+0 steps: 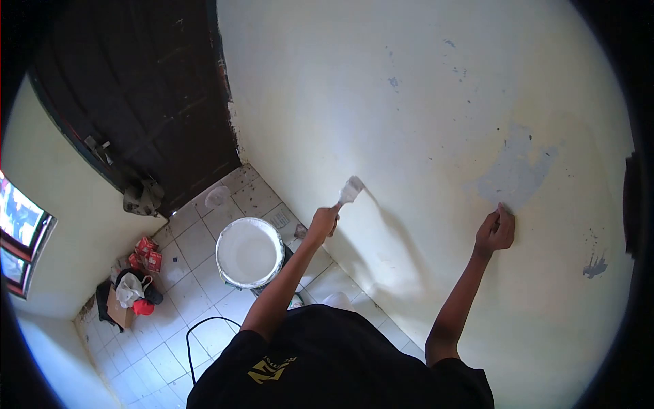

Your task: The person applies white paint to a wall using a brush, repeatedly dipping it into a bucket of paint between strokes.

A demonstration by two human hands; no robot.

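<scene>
My left hand [324, 223] is wrapped round the handle of a paint brush [351, 189], whose pale bristles point up, close to the cream wall [313, 88]. Below and left of it stands a white-rimmed bucket [250, 253] with white contents. My right hand [496, 229] is closed, its fingertips at the lower edge of a grey patch [516, 174] on the wall. Whether those fingers hold anything is hidden.
A dark door [129, 82] stands at the upper left, with a bag hanging near its handle. Red boxes [146, 255] and a pile of bags [129, 292] lie on the tiled floor [197, 300]. A black cable [189, 341] curves beside me.
</scene>
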